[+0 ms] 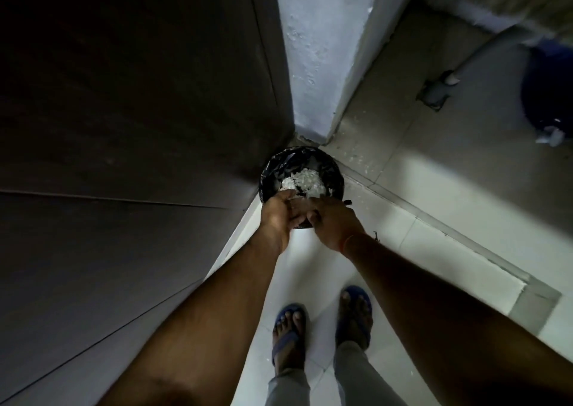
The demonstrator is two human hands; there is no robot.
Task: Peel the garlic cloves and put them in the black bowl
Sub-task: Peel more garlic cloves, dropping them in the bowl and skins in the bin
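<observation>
A round black bin (336, 176) lined with a dark bag stands on the floor in a corner. A heap of white garlic skins (305, 180) lies inside it. Both my hands hover over the bin's near rim and touch one another. My left hand (277, 215) has its palm turned to the right, with its fingers against my right hand (333, 224), whose back faces the camera. Neither hand shows anything in its hold. No garlic cloves and no black bowl are in view.
A dark cabinet or door panel (124, 126) fills the left side. A pale wall corner (319, 64) rises behind the bin. The floor is light tile (418, 188) with scattered white flecks. A blue tub (548, 89) stands at the far right. My feet in blue sandals (290, 331) are below.
</observation>
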